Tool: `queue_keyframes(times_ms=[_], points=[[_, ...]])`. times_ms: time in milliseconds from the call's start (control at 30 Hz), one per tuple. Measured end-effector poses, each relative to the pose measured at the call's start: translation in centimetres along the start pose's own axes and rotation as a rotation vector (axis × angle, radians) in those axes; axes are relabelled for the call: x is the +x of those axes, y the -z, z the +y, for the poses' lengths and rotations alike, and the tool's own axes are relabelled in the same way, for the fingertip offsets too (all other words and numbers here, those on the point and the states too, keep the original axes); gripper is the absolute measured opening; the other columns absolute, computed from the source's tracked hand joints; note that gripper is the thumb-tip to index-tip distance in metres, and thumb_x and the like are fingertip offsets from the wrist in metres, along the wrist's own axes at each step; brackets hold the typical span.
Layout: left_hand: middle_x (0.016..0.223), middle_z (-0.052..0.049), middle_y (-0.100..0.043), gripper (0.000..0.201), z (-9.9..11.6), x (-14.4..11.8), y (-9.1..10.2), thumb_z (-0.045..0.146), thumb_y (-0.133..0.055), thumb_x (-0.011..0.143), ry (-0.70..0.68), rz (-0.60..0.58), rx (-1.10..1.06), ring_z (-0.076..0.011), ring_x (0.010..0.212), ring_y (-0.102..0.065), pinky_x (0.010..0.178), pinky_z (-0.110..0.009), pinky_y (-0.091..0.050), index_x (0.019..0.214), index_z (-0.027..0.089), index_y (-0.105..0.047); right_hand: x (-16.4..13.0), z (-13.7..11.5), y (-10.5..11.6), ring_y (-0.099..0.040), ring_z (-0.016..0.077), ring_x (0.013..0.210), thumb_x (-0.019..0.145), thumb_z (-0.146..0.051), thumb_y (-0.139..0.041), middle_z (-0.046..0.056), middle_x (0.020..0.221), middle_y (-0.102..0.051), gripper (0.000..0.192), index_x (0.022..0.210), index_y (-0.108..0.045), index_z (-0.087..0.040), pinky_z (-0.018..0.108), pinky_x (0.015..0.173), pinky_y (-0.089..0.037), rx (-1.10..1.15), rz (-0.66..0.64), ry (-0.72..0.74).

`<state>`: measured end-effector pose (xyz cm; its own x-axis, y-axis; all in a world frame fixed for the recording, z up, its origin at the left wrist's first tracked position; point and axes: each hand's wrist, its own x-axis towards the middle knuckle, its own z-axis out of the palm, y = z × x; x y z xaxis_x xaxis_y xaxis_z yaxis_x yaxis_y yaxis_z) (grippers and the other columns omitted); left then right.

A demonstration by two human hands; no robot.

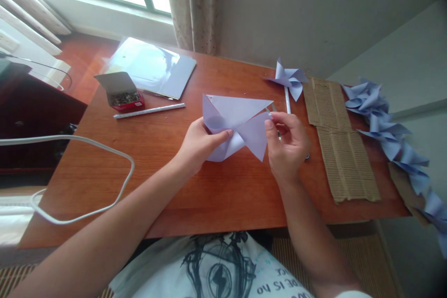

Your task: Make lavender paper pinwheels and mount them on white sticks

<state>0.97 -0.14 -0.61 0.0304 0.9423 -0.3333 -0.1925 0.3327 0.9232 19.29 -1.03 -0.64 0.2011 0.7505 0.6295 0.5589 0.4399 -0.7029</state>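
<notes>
A pale lilac paper sheet [237, 125], cut and partly folded into pinwheel flaps, lies at the middle of the wooden table [146, 167]. My left hand [197, 146] presses its folded centre with thumb and fingers. My right hand [288, 144] pinches the tip of the right flap; a small metal item shows under its fingers, too hidden to identify. A finished lilac pinwheel [289, 79] on a white stick lies just beyond my right hand.
An open red box of pins [122, 93] and a white stick [150, 111] lie at the left, with a shiny plastic folder [153, 67] behind. Corrugated cardboard [340, 142] covers the right side. Several finished pinwheels [391, 135] pile past the right edge. A white cable [87, 177] loops over the left.
</notes>
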Motion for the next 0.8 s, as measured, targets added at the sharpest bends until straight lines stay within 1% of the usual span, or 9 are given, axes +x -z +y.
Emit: queue_keyframes(times_ms=[133,367,433,600,700,800], points=[[0.094,-0.008,-0.079,0.034,0.01,-0.02,-0.08,0.028,-0.087,0.059,-0.019,0.009,0.034,-0.0245,0.084,-0.071,0.074,-0.030,-0.053,0.087,0.014,-0.075,0.16,-0.41,0.33,-0.069,0.0202,0.086,0.097,-0.029,-0.062,0.004,0.093,-0.070,0.006,0.097,-0.068,-0.027,0.035,0.069,-0.059,-0.065,-0.007,0.062],[0.094,-0.007,-0.079,0.029,-0.15,-0.15,-0.15,0.027,-0.085,0.063,-0.062,-0.002,0.040,-0.0230,0.084,-0.071,0.075,-0.029,-0.053,0.088,0.014,-0.074,-0.06,-0.36,0.47,-0.068,0.0199,0.083,0.094,-0.024,-0.067,0.003,0.091,-0.071,0.007,0.097,-0.071,-0.029,0.036,0.069,-0.058,-0.055,-0.011,0.137],[0.094,-0.007,-0.079,0.029,-0.10,-0.20,-0.18,0.026,-0.085,0.064,-0.067,0.001,0.043,-0.0230,0.084,-0.071,0.075,-0.029,-0.053,0.088,0.014,-0.074,-0.17,-0.29,0.55,-0.068,0.0204,0.083,0.093,-0.022,-0.068,0.003,0.091,-0.071,0.010,0.098,-0.072,-0.030,0.037,0.072,-0.058,-0.089,-0.049,0.178],[0.092,-0.006,-0.079,0.029,-0.07,-0.25,-0.20,0.028,-0.084,0.063,-0.058,0.001,0.047,-0.0232,0.083,-0.071,0.074,-0.029,-0.053,0.087,0.014,-0.074,-0.17,-0.14,0.47,-0.066,0.0219,0.087,0.092,-0.021,-0.069,0.003,0.089,-0.072,0.014,0.097,-0.075,-0.032,0.040,0.081,-0.056,-0.207,-0.224,0.326],[0.092,-0.006,-0.079,0.029,-0.18,-0.18,-0.14,0.028,-0.084,0.064,-0.063,-0.006,0.043,-0.0229,0.082,-0.071,0.072,-0.028,-0.053,0.088,0.014,-0.074,-0.06,-0.12,0.24,-0.065,0.0223,0.087,0.092,-0.020,-0.069,0.003,0.087,-0.072,0.013,0.094,-0.076,-0.032,0.039,0.081,-0.056,-0.267,-0.281,0.382],[0.091,-0.006,-0.079,0.029,-0.27,-0.10,-0.07,0.027,-0.084,0.065,-0.066,-0.024,0.032,-0.0224,0.082,-0.071,0.072,-0.028,-0.053,0.089,0.015,-0.074,0.01,-0.17,0.13,-0.064,0.0220,0.087,0.091,-0.017,-0.070,0.003,0.087,-0.072,0.015,0.096,-0.075,-0.030,0.038,0.081,-0.055,-0.251,-0.314,0.429]])
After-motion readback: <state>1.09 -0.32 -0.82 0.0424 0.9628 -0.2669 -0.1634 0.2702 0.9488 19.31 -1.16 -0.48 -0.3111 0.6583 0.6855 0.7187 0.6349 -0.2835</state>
